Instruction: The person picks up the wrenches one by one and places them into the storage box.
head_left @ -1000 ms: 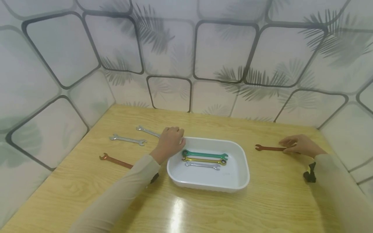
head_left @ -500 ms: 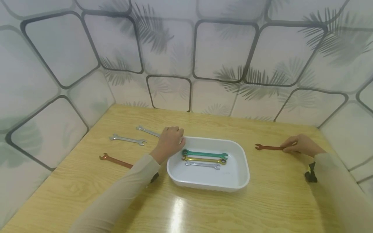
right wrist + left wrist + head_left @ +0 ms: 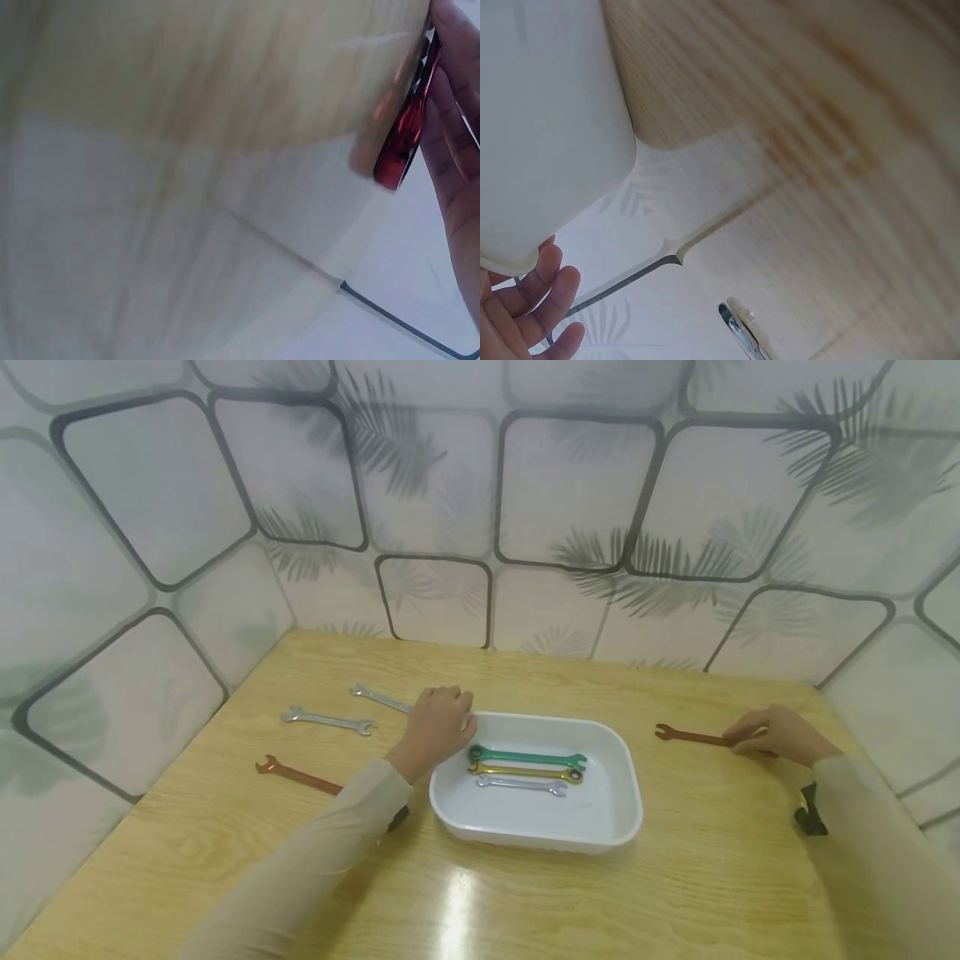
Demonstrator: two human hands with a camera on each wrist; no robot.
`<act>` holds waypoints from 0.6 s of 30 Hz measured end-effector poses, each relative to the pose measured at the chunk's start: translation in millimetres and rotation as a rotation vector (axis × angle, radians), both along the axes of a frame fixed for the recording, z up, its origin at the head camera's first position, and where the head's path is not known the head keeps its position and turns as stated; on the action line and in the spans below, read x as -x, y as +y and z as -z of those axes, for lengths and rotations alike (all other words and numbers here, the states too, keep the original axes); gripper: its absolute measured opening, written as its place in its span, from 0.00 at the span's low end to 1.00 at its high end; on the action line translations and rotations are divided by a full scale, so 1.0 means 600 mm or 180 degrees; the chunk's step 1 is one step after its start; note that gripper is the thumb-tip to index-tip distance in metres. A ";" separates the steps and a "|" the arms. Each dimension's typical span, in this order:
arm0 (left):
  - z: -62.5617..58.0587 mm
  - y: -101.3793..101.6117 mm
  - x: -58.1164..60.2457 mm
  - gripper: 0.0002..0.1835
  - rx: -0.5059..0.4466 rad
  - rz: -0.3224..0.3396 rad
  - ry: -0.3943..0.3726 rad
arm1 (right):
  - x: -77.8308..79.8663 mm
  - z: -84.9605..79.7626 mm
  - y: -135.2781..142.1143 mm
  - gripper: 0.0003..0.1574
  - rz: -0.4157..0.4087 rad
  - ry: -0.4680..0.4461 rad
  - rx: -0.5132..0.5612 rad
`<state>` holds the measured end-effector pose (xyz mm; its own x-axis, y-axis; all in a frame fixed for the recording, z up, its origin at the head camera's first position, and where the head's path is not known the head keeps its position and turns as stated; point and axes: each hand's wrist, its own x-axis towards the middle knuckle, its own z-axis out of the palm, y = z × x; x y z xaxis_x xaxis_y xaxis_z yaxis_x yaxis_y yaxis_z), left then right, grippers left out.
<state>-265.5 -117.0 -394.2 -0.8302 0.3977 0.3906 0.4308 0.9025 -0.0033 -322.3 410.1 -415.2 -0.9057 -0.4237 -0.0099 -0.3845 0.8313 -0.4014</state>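
My left hand [image 3: 438,728] grips the far left corner of a white tray [image 3: 536,839]; in the left wrist view its fingers [image 3: 544,289] curl at the tray's rim. Inside the tray lie a green wrench [image 3: 528,757], a gold wrench [image 3: 525,772] and a small silver wrench [image 3: 517,784], side by side. Well to the right, my right hand [image 3: 780,735] pinches a red wrench [image 3: 693,737] by its right part. The open-ended head points left, and the other end is hidden by the hand. The right wrist view shows the red wrench [image 3: 405,139] beside the fingers.
Left of the tray lie a silver wrench [image 3: 328,720], another silver wrench [image 3: 378,697] partly behind the left hand, and a copper-coloured wrench [image 3: 300,774] partly under the left forearm. A patterned wall [image 3: 577,493] bounds the wooden table [image 3: 547,910] behind.
The right thumb and fingers have come together on the red wrench. Its open-ended head has since shifted slightly up and left, tilting the wrench. The left hand and tray stay put.
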 end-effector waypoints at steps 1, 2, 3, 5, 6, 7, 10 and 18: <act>0.000 0.000 0.000 0.08 -0.0003 0.0009 0.0001 | -0.002 0.001 0.002 0.14 -0.0011 0.0029 0.0051; 0.000 0.000 0.000 0.08 -0.0005 0.0017 0.0000 | -0.004 0.003 0.004 0.13 -0.0026 0.0070 0.0087; 0.000 0.000 -0.001 0.08 -0.0001 0.0023 0.0001 | -0.007 0.003 0.005 0.13 -0.0034 0.0118 0.0127; 0.000 0.001 0.000 0.08 0.0013 0.0020 -0.0008 | -0.010 0.005 0.007 0.12 -0.0103 0.0248 0.0132; 0.000 0.001 -0.001 0.08 0.0019 0.0015 -0.0007 | -0.010 0.005 0.007 0.11 -0.0143 0.0310 0.0120; 0.000 0.001 -0.001 0.08 0.0024 0.0007 -0.0009 | -0.011 0.005 0.007 0.11 -0.0174 0.0371 0.0104; 0.000 0.001 -0.001 0.09 0.0061 -0.0023 -0.0009 | -0.010 0.003 0.005 0.09 -0.0243 0.0473 -0.0013; 0.000 0.001 -0.001 0.09 0.0038 -0.0051 -0.0003 | -0.006 0.001 0.006 0.09 -0.0137 0.0388 -0.0251</act>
<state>-264.9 -116.1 -394.1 -0.8369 0.3890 0.3851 0.4162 0.9092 -0.0138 -318.7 413.9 -415.8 -0.8833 -0.4643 0.0641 -0.4622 0.8402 -0.2835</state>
